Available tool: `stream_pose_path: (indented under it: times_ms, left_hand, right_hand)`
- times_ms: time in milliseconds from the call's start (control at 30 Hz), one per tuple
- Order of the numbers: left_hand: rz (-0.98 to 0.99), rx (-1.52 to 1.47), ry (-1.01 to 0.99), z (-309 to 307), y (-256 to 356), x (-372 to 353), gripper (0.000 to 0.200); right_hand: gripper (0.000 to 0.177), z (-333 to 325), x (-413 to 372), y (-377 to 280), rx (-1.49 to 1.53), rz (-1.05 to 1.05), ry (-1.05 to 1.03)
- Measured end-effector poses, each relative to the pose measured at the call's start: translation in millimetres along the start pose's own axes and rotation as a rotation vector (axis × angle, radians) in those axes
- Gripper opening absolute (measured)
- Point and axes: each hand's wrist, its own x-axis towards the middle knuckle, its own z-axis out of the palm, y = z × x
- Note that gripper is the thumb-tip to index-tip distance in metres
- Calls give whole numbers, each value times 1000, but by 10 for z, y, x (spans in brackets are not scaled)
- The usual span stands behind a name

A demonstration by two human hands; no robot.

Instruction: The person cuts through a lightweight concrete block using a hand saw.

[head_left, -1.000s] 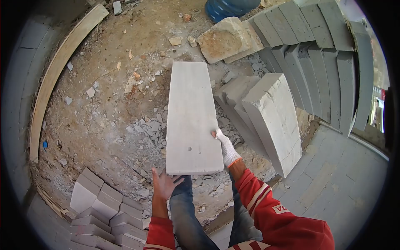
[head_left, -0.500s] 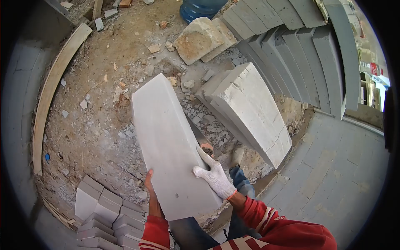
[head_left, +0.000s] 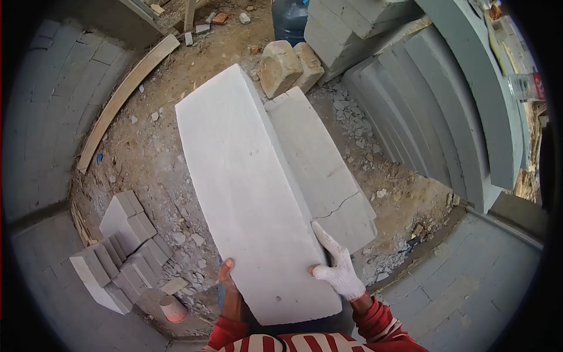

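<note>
A large pale concrete block (head_left: 240, 170) fills the middle of the view, gripped between my two hands near its close end. My left hand (head_left: 229, 276), bare, holds its left edge with the thumb over the top face. On the opposite edge, my right hand (head_left: 339, 267) wears a white knit glove and clasps the side, its thumb on the upper face. Just right of the held block, and partly hidden by it, lies a second block (head_left: 328, 170) with a dark crack across it.
Tall stacked grey blocks (head_left: 410, 105) stand at the right. Smaller cut blocks (head_left: 126, 258) are piled lower left, near a bucket-like container (head_left: 173, 309). A wooden plank (head_left: 126, 97) leans along the left wall. Rubble covers the dirt floor, and a blue water jug (head_left: 289, 22) stands behind.
The held block has turned and now overlaps the cracked block. Both hands still hold it. My view has shifted, showing more of the left wall and the small block pile.
</note>
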Motion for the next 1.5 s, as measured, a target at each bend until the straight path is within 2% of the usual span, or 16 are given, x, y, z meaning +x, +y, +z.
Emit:
stream_pose_path:
  times_ms: [133,333,400,500,567,767,900,967,1033,1133,1167,1233,1300,1400,1467,1500]
  left_hand:
    - [187,104,117,371,-848,173,82]
    - [196,127,118,987,-1401,392,79]
    - [289,101,29,1162,-1460,472,86]
    - [322,166,158,1198,-1607,565,91]
    - [410,163,127,1142,-1706,736,95]
    - [365,177,124,908,-2002,889,95]
    - [372,369,136,823,-2103,880,94]
    - [231,528,169,894,-1998,808,93]
    - [236,470,147,750,-1898,662,83]
    - [181,368,315,158,-1950,348,58]
    - [154,461,409,-118,-1963,190,52]
    - [119,694,588,-656,-2025,-164,41]
    - [69,846,672,-999,-2106,-530,36]
    - [-111,924,757,-1316,-2027,-804,34]
    - [23,699,796,-1341,-1970,-799,34]
    - [8,800,779,-1334,-1952,-781,35]
  right_hand:
    - [98,-842,55,381,121,-79,-8]
    - [98,-1518,168,649,94,-19,15]
    - [94,-1595,286,794,14,-88,42]
    - [88,-1713,396,917,-104,-97,7]
    - [84,-1768,521,997,-152,-128,-21]
    - [83,-1748,487,1159,-49,26,16]
    - [74,-1412,468,917,-351,-78,156]
    - [59,-1117,188,714,-778,-390,635]
    - [38,-722,-269,514,-746,-397,492]
    - [22,158,-460,637,-663,-337,35]
    - [22,451,-325,766,-613,-282,-94]
    - [21,859,62,1558,-443,-58,-48]
    - [25,1074,598,2607,-523,-7,25]
    - [29,1241,1491,4004,-817,-13,-82]
    - [40,1306,2020,4449,-1025,-51,-241]
    - [46,1300,2255,4705,-1159,-143,-330]
